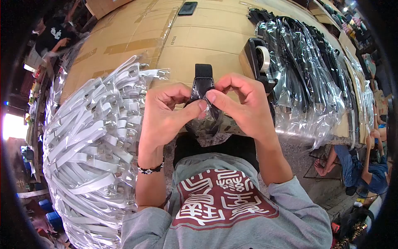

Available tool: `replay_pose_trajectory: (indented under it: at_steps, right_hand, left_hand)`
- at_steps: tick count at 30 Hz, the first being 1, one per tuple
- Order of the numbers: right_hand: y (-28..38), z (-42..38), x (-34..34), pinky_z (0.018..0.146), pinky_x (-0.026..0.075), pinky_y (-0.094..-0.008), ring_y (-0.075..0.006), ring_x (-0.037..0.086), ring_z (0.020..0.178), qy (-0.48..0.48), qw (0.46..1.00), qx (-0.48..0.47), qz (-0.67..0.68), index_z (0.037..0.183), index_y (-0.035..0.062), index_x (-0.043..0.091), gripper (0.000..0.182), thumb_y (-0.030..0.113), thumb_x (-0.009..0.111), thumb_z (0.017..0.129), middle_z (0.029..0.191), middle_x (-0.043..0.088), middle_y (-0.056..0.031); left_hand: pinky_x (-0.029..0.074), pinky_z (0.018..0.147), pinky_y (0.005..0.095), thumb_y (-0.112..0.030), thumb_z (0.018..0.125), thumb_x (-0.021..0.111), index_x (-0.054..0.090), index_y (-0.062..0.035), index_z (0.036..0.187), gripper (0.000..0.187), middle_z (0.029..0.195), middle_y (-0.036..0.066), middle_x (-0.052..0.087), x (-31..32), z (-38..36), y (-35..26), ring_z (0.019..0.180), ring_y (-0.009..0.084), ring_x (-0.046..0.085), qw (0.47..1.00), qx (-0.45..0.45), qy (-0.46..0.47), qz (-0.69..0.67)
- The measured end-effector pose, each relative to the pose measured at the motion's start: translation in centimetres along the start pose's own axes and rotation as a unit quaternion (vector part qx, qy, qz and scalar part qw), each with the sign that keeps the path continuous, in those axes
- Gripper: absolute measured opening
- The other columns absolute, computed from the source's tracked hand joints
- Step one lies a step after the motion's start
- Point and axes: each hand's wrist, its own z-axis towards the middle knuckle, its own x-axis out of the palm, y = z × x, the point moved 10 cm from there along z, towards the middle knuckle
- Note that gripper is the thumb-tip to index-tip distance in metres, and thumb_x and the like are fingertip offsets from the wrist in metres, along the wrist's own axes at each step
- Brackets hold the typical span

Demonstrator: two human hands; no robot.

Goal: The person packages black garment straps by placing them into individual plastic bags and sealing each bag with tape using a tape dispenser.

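Observation:
A black strap (203, 71) with a stitched leather-like tab stands out beyond my fingers at the middle of the cardboard-covered table. Clear plastic wrap covers its lower part, which hangs over the near edge. My left hand (168, 111) pinches the wrapped strap from the left, thumb on top. From the right, my right hand (244, 101) grips the same piece, its thumb close to the left thumb. The fingertips beneath the strap are partly hidden.
White straps in clear bags (95, 153) are heaped at the left. On the right lie bagged black straps (298, 66), beside a tape dispenser (253, 60). A phone (188, 8) rests on the cardboard (199, 41) at the far side. Other people are at both sides.

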Motion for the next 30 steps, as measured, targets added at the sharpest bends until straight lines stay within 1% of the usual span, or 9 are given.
replay_pose_trajectory:
  at_steps: [3, 6, 10, 15, 18, 21, 24, 27, 30]
  right_hand:
    - [-0.6, -0.1, 0.0, 0.073, 0.048, -0.0247, -0.0083, 0.061, 0.078, -0.010, 1.000, 0.012, 0.020, 0.090, -0.0022, 0.069, 0.017, 0.014, 0.072, 0.089, 0.080, 0.069, -0.0033]
    - [-1.7, -0.5, 0.1, 0.074, 0.048, -0.0230, -0.0079, 0.061, 0.079, 0.002, 0.993, 0.086, 0.081, 0.095, -0.0034, 0.070, 0.020, 0.017, 0.068, 0.094, 0.084, 0.069, -0.0030]
    - [-2.6, -0.5, -0.6, 0.074, 0.048, -0.0216, -0.0067, 0.061, 0.081, -0.026, 0.989, 0.045, 0.141, 0.100, -0.0045, 0.070, 0.024, 0.019, 0.064, 0.098, 0.089, 0.071, -0.0034]
    - [-3.4, -1.0, -1.4, 0.075, 0.048, -0.0212, -0.0065, 0.061, 0.083, -0.021, 0.986, 0.060, 0.156, 0.101, -0.0042, 0.070, 0.024, 0.019, 0.065, 0.098, 0.091, 0.071, -0.0035]
    - [-3.6, -1.3, -0.8, 0.080, 0.049, -0.0259, -0.0104, 0.062, 0.086, -0.007, 0.985, 0.094, 0.147, 0.098, -0.0038, 0.069, 0.019, 0.015, 0.063, 0.098, 0.093, 0.070, -0.0063]
    - [-2.6, -1.1, -0.3, 0.072, 0.047, -0.0231, -0.0066, 0.059, 0.079, 0.007, 0.997, 0.046, 0.059, 0.098, -0.0015, 0.071, 0.019, 0.017, 0.069, 0.094, 0.086, 0.070, -0.0023]
    - [-1.8, -0.9, -0.2, 0.073, 0.047, -0.0244, -0.0080, 0.059, 0.078, 0.015, 0.999, 0.032, 0.005, 0.097, -0.0011, 0.071, 0.019, 0.017, 0.071, 0.092, 0.085, 0.070, -0.0031]
    - [-2.5, -1.1, -0.3, 0.075, 0.047, -0.0248, -0.0099, 0.060, 0.080, 0.007, 0.998, 0.058, 0.037, 0.097, -0.0022, 0.069, 0.020, 0.017, 0.071, 0.093, 0.084, 0.070, -0.0039]
    - [-2.3, -1.2, -0.3, 0.077, 0.048, -0.0254, -0.0109, 0.061, 0.082, 0.011, 0.999, 0.043, 0.015, 0.096, -0.0033, 0.068, 0.019, 0.015, 0.069, 0.094, 0.086, 0.070, -0.0049]
  left_hand:
    - [0.050, 0.062, 0.0230, 0.004, 0.082, 0.073, 0.070, 0.0039, 0.083, 0.004, 0.075, 0.007, 0.071, -0.2, 0.0, 0.1, 0.066, 0.0092, 0.064, 1.000, 0.001, -0.018, -0.017]
    - [0.052, 0.062, 0.0236, 0.005, 0.082, 0.073, 0.069, 0.0056, 0.083, 0.003, 0.075, 0.009, 0.071, -0.4, 0.1, 0.0, 0.066, 0.0105, 0.066, 0.999, -0.002, -0.028, -0.027]
    - [0.054, 0.062, 0.0274, 0.004, 0.081, 0.072, 0.068, 0.0049, 0.084, 0.005, 0.078, 0.010, 0.070, -0.9, 0.0, 0.1, 0.066, 0.0159, 0.068, 0.999, -0.003, -0.034, -0.024]
    - [0.054, 0.063, 0.0250, 0.005, 0.083, 0.072, 0.068, 0.0073, 0.086, 0.006, 0.078, 0.011, 0.071, -1.5, 0.0, 0.2, 0.067, 0.0132, 0.068, 0.999, 0.003, -0.030, -0.040]
    - [0.054, 0.064, 0.0251, 0.005, 0.083, 0.072, 0.068, 0.0069, 0.086, 0.005, 0.078, 0.011, 0.071, -1.3, 0.0, 0.3, 0.068, 0.0132, 0.068, 0.999, 0.002, -0.027, -0.039]
    - [0.054, 0.065, 0.0252, 0.004, 0.084, 0.073, 0.068, 0.0063, 0.087, 0.006, 0.079, 0.011, 0.071, -0.7, 0.0, 0.6, 0.069, 0.0133, 0.068, 0.999, -0.010, -0.009, -0.042]
    - [0.054, 0.067, 0.0258, 0.002, 0.085, 0.073, 0.068, 0.0057, 0.089, 0.008, 0.081, 0.010, 0.072, -0.2, -0.1, 0.7, 0.072, 0.0135, 0.068, 0.999, -0.026, 0.014, -0.039]
    - [0.054, 0.069, 0.0265, 0.000, 0.087, 0.074, 0.068, 0.0050, 0.091, 0.008, 0.083, 0.010, 0.072, -0.3, -0.1, 1.1, 0.074, 0.0138, 0.068, 0.998, -0.026, 0.032, -0.049]
    - [0.054, 0.070, 0.0269, -0.001, 0.088, 0.073, 0.068, 0.0041, 0.091, 0.007, 0.083, 0.010, 0.072, -0.4, -0.1, 1.5, 0.074, 0.0142, 0.069, 0.997, -0.032, 0.039, -0.061]
